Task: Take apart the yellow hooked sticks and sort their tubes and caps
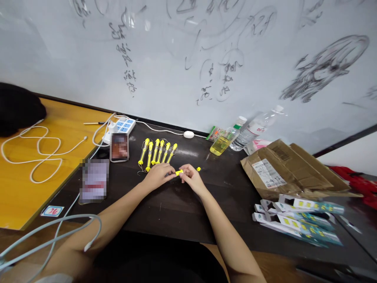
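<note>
Over the dark table, my left hand [160, 175] and my right hand [191, 177] meet with fingertips pinched around a small yellow piece [179, 173]. My fingers cover much of it, so its full shape is hidden. Just right of my right hand lies a loose yellow cap [198, 169]. Beyond my left hand, several slim clear tubes with yellow ends [154, 152] lie side by side in a row; thin wire hooks show at some of their ends.
A power strip [125, 125], a phone [94, 181] and a second dark-screened device [119, 147] are at left. Toward the right stand a bottle of yellow liquid [220, 143] and a clear water bottle [250, 131]. Nearby lie a cardboard package [297, 169] and several flattened boxes [300, 224].
</note>
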Motion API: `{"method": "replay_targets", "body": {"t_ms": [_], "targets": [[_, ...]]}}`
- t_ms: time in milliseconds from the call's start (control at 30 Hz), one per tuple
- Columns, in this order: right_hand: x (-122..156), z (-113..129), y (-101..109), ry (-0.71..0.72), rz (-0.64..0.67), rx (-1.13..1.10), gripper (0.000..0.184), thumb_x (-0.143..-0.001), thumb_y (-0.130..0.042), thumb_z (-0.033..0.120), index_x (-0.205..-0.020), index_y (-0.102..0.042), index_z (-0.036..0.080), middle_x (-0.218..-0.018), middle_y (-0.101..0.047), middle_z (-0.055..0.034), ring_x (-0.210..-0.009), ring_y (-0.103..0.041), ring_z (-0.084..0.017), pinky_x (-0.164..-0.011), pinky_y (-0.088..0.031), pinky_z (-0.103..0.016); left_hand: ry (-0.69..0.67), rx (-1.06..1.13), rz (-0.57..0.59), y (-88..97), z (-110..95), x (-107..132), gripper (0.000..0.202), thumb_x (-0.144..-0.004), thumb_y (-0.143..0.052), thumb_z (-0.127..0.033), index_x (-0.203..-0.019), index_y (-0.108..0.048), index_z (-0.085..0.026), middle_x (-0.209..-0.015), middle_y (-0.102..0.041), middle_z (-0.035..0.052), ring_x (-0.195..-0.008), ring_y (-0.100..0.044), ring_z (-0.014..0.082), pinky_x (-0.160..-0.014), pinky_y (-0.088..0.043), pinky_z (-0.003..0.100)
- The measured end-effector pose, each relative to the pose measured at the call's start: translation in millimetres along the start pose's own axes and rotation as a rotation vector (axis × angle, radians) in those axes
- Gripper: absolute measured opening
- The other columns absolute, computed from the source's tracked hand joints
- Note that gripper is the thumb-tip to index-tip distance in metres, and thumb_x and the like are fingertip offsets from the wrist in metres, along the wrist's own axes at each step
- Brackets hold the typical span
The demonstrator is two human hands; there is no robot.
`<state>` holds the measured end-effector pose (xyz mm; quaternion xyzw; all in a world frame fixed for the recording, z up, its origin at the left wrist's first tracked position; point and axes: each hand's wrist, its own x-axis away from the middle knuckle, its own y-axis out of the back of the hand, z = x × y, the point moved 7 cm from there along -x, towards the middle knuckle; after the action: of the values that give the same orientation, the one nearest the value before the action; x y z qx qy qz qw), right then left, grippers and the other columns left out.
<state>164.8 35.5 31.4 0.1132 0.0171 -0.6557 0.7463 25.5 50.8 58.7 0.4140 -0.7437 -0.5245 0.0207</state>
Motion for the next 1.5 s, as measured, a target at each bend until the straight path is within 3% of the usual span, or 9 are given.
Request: {"method": "replay_targets", "body": {"t_ms": [567,767,1233,1500], "targets": [[0.5,-1.7,-4.8,-0.029,0.039,-0.061,0.028,-0.077,-0.064,0.042,-0.089,-0.051,0.021,-0.065,-0.057,0.0046,-0.051,-0.049,-0.008,-0.050,-0.040,-0.022,0.011,0.045,0.019,-1.1,2.2,0.0,0.027,-0.089,-0.052,-0.043,-0.086,-0.064,-0.019,-0.080,-0.062,0.0014,-0.075,-0.055,0.0135,-0.068,-0.037,0.024],[1.0,-0.7,-5.0,-0.008,0.035,-0.039,0.027,-0.078,-0.065,0.040,-0.092,-0.051,0.021,-0.068,-0.054,0.0058,-0.052,-0.050,-0.007,-0.052,-0.042,-0.022,0.038,0.048,0.003,-0.9,3.8,0.0,0.027,-0.088,-0.053,-0.043,-0.093,-0.065,-0.020,-0.077,-0.060,0.0003,-0.073,-0.055,0.0134,-0.066,-0.037,0.024],[-0.4,-6.6,-0.7,-0.008,0.014,-0.049,0.027,-0.077,-0.066,0.037,-0.090,-0.049,0.021,-0.068,-0.053,0.0058,-0.052,-0.051,-0.007,-0.052,-0.043,-0.022,0.111,0.163,0.007,3.2,4.7,-1.0,0.013,-0.085,-0.059,-0.029,-0.087,-0.067,-0.019,-0.081,-0.067,0.0007,-0.072,-0.058,0.0121,-0.066,-0.040,0.022],[-0.1,-7.4,-2.0,-0.003,0.007,-0.020,0.027,-0.076,-0.067,0.037,-0.090,-0.050,0.021,-0.066,-0.052,0.0057,-0.052,-0.051,-0.007,-0.053,-0.043,-0.023,0.092,0.135,-0.015,0.6,9.2,-0.5,0.019,-0.084,-0.060,-0.036,-0.082,-0.068,-0.019,-0.078,-0.066,0.0007,-0.070,-0.057,0.0123,-0.065,-0.038,0.023]]}}
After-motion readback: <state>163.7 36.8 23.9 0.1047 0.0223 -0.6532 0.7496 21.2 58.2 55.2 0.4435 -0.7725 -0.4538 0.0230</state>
